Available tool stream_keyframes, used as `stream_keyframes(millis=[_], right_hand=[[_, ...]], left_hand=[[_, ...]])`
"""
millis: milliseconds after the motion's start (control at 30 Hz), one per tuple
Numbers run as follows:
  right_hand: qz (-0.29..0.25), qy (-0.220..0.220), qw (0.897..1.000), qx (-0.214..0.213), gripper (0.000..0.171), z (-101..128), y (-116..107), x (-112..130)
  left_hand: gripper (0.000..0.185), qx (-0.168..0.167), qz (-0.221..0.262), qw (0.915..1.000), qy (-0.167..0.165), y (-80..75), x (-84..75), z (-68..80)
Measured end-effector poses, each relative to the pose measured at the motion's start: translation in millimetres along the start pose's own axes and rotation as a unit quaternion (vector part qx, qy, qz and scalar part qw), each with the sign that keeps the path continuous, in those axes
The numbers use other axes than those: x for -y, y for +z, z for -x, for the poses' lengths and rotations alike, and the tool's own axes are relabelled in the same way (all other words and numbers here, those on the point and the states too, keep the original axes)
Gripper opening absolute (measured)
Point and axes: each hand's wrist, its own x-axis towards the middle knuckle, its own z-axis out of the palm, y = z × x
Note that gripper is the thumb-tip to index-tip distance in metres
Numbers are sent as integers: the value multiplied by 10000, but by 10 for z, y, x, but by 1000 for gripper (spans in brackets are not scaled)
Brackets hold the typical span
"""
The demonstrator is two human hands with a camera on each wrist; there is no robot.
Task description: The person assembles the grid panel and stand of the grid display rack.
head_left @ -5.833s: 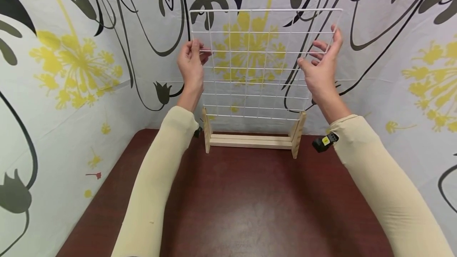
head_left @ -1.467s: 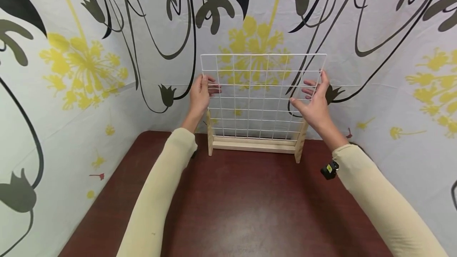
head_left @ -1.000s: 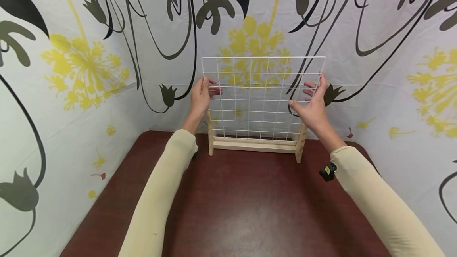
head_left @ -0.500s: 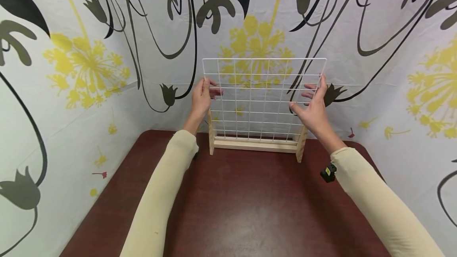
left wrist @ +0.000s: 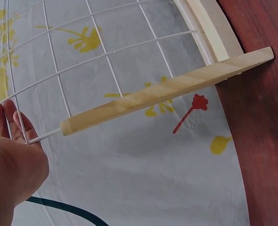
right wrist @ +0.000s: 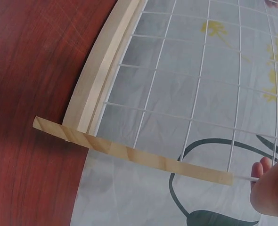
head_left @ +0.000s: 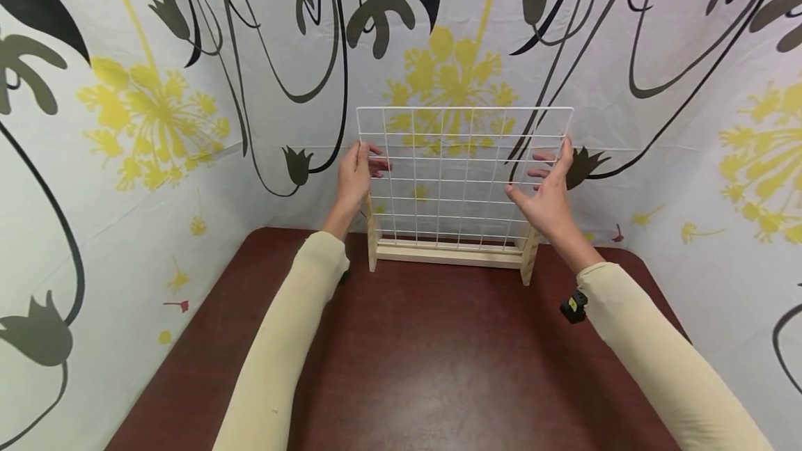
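Observation:
A white wire grid panel [head_left: 464, 108] stands upright between the two side posts of a light wooden stand [head_left: 447, 255]. Its bottom edge is down at the stand's crossbar. My left hand [head_left: 354, 172] pinches the panel's left edge, thumb in front and fingers behind. At the opposite edge my right hand [head_left: 551, 193] holds the wire, with several fingertips showing through the mesh. In the left wrist view, the edge wire runs along the wooden post [left wrist: 167, 92] to my hand. The right wrist view shows the other post [right wrist: 134, 153] beside the panel; the right fingers are partly cut off there.
The stand sits near the back of a dark red-brown table [head_left: 426, 360]. A patterned cloth [head_left: 156, 214] with yellow and grey flowers hangs behind and at both sides, close behind the panel.
Both hands have lowered the grid panel, from well above the crossbar down between the posts to its level. Over the last second it has sunk only slightly. The grips look the same.

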Motion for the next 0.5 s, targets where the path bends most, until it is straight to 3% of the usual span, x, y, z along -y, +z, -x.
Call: stream_keyframes(millis=[500], right_hand=[[246,-59,9997,-7,128,27,29,-90]], left_hand=[[44,31,239,9997,-51,15,48,9]])
